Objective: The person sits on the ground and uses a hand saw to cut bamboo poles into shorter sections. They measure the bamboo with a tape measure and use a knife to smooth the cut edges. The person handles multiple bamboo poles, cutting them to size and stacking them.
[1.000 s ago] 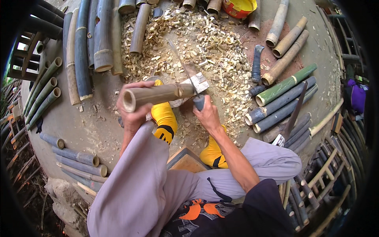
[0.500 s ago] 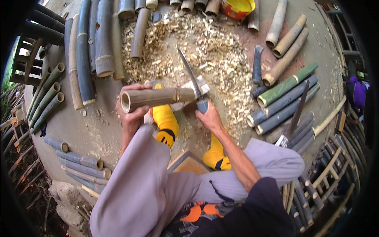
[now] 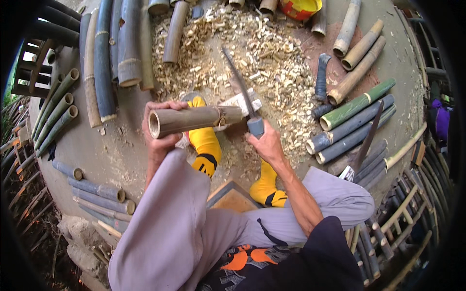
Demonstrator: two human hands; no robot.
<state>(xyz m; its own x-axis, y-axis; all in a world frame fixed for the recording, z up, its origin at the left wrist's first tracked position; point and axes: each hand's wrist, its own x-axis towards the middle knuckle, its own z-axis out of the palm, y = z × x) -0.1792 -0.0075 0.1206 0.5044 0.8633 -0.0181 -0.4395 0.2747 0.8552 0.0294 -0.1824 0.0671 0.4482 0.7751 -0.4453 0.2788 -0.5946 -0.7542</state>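
My left hand (image 3: 158, 133) grips a short brown bamboo tube (image 3: 194, 120), held level with its open end toward the left. Its far end rests on a pale wooden block (image 3: 240, 102). My right hand (image 3: 264, 143) is closed on the grey handle of a long chopping knife (image 3: 238, 80). The blade points up and away, its edge just past the tube's right end. My feet in yellow socks (image 3: 206, 145) sit under the tube.
Wood chips (image 3: 272, 53) cover the concrete floor ahead. Blue-grey and green bamboo lengths (image 3: 352, 119) lie at right, more poles (image 3: 104, 63) at upper left and short pieces (image 3: 97, 189) at lower left. A second blade (image 3: 366, 140) lies at right. A red-yellow bucket (image 3: 301, 7) stands at the top.
The knife has swung from lying low across the tube's end to raised, blade pointing up and away. The tube stays in my left hand.
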